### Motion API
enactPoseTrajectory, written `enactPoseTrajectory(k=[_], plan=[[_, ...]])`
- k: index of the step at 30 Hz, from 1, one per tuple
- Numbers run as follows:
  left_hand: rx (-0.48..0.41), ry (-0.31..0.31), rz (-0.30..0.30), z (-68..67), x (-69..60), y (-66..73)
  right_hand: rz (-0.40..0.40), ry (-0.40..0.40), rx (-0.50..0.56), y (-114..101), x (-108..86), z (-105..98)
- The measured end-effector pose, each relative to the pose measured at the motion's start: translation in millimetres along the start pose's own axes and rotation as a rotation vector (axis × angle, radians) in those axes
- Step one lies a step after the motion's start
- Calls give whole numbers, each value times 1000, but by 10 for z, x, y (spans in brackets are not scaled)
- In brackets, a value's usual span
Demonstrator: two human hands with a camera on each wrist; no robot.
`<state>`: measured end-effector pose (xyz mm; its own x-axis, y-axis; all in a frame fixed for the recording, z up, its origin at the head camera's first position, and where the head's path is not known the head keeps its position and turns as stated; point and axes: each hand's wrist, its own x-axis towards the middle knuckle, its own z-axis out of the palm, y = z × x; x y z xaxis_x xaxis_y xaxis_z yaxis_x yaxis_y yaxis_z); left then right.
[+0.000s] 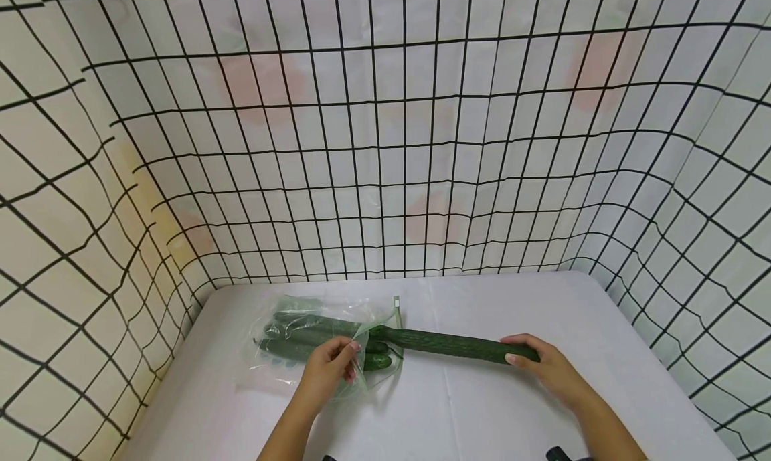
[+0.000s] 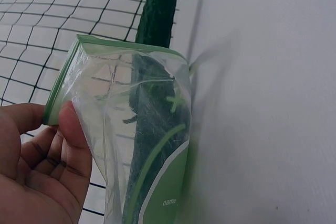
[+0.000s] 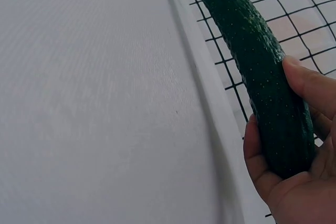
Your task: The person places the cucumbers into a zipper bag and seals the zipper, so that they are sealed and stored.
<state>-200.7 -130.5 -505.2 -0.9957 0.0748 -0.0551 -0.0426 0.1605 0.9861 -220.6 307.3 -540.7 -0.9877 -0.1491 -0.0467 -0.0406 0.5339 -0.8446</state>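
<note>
A clear zip bag [image 2: 113, 85] with a green seal lies on the left part of the table, several dark green cucumbers [image 1: 295, 348] inside it. My left hand [image 1: 332, 365] pinches the rim of the bag's mouth between thumb and index finger, as the left wrist view shows up close. One long cucumber [image 1: 446, 342] stretches right from the mouth, its left end at the opening. Around its right end my right hand [image 1: 538, 362] grips, thumb on one side and fingers on the other, also seen in the right wrist view.
The table [image 1: 494, 421] has a white cloth with a faint crease. Black wire grid [image 1: 403, 180] stands behind it and on both sides, with pale sheeting behind the wires. Two dark objects [image 1: 559, 453] poke in at the bottom edge.
</note>
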Motion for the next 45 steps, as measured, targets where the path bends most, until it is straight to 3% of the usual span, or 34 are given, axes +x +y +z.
enactPoseTrajectory(k=[8,23,33,45], plan=[[9,-1,2,-8,4,-15,14,-34,58,-30,78,94],[6,5,15,6,9,5,-60,-22,38,-119,176,230],[-27,11,27,24,-27,63,-69,-30,53,-203,226,325],[-44,-16,64,28,-44,93,-74,26,57,-306,279,484]])
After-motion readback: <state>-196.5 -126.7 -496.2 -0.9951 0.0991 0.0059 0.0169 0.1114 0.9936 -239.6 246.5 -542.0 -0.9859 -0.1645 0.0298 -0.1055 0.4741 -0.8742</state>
